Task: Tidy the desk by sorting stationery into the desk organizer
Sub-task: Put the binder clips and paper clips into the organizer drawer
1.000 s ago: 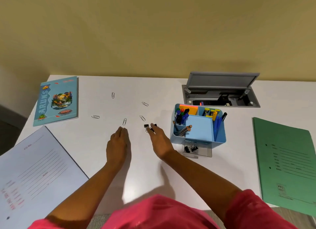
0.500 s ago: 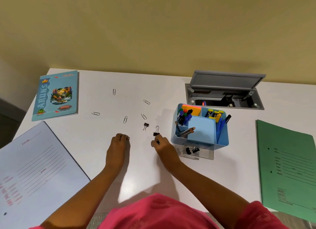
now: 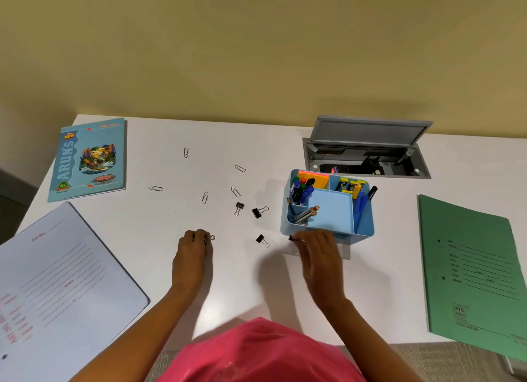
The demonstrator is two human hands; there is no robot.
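Note:
The light blue desk organizer [image 3: 366, 233] stands right of centre, filled with markers, pens, pencils and sticky notes. My right hand [image 3: 320, 256] is at its front left corner, fingertips pinching a small black binder clip [image 3: 291, 237]. My left hand [image 3: 193, 249] rests on the desk with curled fingers holding a silver paper clip [image 3: 211, 237]. Three black binder clips [image 3: 239, 208] [image 3: 259, 211] [image 3: 262, 240] lie loose between my hands and the organizer. Several paper clips [image 3: 204, 197] are scattered farther back.
A blue notebook [image 3: 88, 159] lies at the back left and a white file [image 3: 62, 279] at the near left. A green file [image 3: 470, 267] lies on the right. An open grey cable hatch [image 3: 368, 151] sits behind the organizer.
My right hand has moved right from the binder clips to the organizer's front corner with a clip in its fingertips. My left hand drew back slightly and holds a paper clip.

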